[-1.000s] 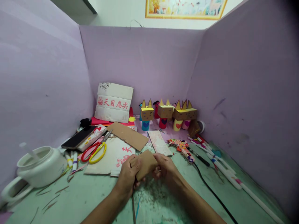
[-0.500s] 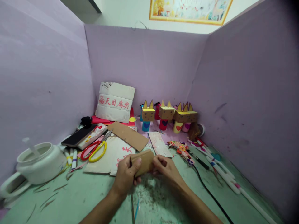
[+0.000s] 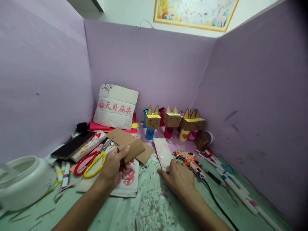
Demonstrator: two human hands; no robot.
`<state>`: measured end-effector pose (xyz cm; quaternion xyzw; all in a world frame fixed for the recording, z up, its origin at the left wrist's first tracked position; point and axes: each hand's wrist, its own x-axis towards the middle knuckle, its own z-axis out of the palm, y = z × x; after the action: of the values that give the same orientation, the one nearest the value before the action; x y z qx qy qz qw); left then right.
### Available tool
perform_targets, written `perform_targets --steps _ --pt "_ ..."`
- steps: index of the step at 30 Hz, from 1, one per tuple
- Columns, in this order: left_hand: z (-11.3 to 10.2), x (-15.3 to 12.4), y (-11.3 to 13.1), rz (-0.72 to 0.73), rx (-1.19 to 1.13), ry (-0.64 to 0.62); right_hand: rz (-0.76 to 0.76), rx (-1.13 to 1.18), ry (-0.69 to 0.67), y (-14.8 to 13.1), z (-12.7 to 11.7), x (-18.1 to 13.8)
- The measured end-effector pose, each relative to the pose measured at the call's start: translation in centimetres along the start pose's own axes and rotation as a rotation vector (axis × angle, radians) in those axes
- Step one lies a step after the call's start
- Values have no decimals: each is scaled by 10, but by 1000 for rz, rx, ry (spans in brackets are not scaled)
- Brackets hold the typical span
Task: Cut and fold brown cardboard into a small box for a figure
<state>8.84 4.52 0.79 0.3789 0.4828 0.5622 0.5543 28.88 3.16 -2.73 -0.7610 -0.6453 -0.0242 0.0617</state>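
Observation:
My left hand [image 3: 113, 165] is closed on a folded brown cardboard piece [image 3: 133, 150], held a little above the table over a printed white cardboard sheet [image 3: 127, 179]. My right hand [image 3: 179, 178] lies low on the green table [image 3: 154, 208], fingers curled, its tips touching the near end of a pale pinkish strip [image 3: 163, 152]. A colourful glue gun [image 3: 190, 160] lies just right of that hand. What, if anything, the right fingers pinch is hidden.
Red-and-yellow scissors [image 3: 90, 159], a phone [image 3: 72, 145] and a white jar [image 3: 22, 183] lie at the left. Several cardboard figures [image 3: 174, 123] stand at the back by a printed box [image 3: 115, 106]. Markers [image 3: 231, 183] and a black cord [image 3: 216, 202] run along the right. Purple walls enclose three sides.
My hands have parted. The left hand carried the cardboard piece up and left alone. The right hand let go and dropped to the table by the pale strip.

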Motion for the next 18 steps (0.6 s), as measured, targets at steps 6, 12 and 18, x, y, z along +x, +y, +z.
perform_targets --steps 6,12,18 --pt "-10 1 -22 -66 -119 41 43 145 88 23 -10 -18" --pt "-13 0 -18 9 -151 41 -194 258 40 41 -1 -100" --pt "-3 -13 -21 -31 -64 -76 -67 284 -15 49 -14 -108"
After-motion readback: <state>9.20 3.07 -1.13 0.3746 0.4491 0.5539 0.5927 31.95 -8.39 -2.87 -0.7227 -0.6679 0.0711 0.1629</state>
